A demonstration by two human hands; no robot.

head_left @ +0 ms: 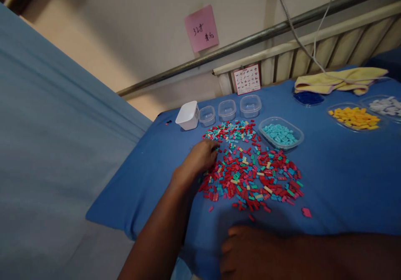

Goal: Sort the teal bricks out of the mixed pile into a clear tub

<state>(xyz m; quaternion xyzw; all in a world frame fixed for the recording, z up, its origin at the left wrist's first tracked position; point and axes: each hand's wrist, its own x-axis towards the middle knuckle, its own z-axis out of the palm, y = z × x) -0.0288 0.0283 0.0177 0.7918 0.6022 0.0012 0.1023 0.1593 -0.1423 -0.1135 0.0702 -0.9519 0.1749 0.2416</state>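
A wide pile of small bricks (250,171), mostly red with teal, blue and yellow ones mixed in, lies spread on the blue cloth-covered table (344,180). My left hand (200,157) rests at the pile's left edge with bent fingers; its fingertips touch the bricks and are partly hidden, so I cannot tell whether it grips one. My right hand (247,250) lies low on the cloth near the front edge, below the pile, fingers loosely apart and nothing in it. A clear tray of teal bricks (281,134) stands just behind the pile on the right.
A white tub (188,115) and three clear cups (227,109) line the back. Trays of yellow bricks (355,117), white bricks (387,106) and blue bricks (308,98) stand at right, with a yellow towel (341,81). A loose pink brick (306,212) lies apart.
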